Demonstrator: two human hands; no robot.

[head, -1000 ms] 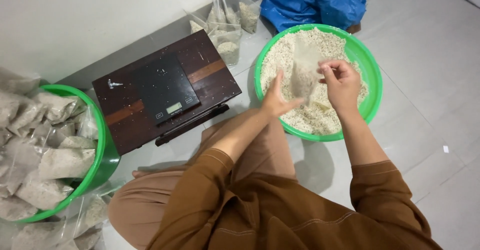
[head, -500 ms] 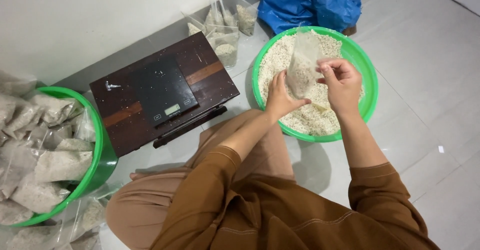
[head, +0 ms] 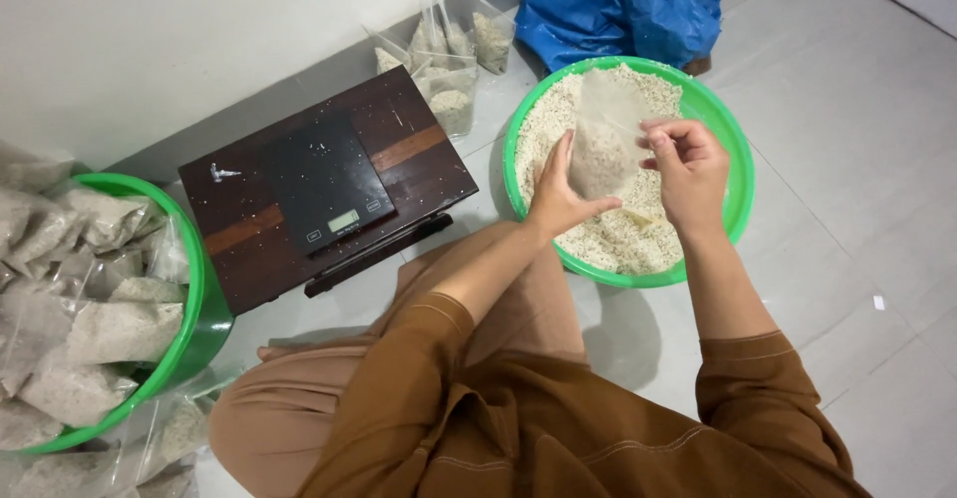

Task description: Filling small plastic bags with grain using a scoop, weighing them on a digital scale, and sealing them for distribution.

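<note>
A clear plastic bag [head: 604,139], partly filled with pale grain, is held upright over a green basin [head: 736,184] of the same grain. My left hand [head: 558,194] cups the bag's lower left side. My right hand [head: 690,167] pinches the bag's right edge near its top. Both arms wear brown sleeves.
A black digital scale [head: 324,194] lies on a low dark wooden table [head: 419,159] to the left. At far left a second green basin [head: 194,309] holds several filled bags. More filled bags [head: 449,69] stand by the wall, with a blue sack [head: 618,4] behind them.
The bag has been lifted out of the grain and now stands taller and fuller. My left hand has shifted from scooping in the grain to cupping the bag's side.
</note>
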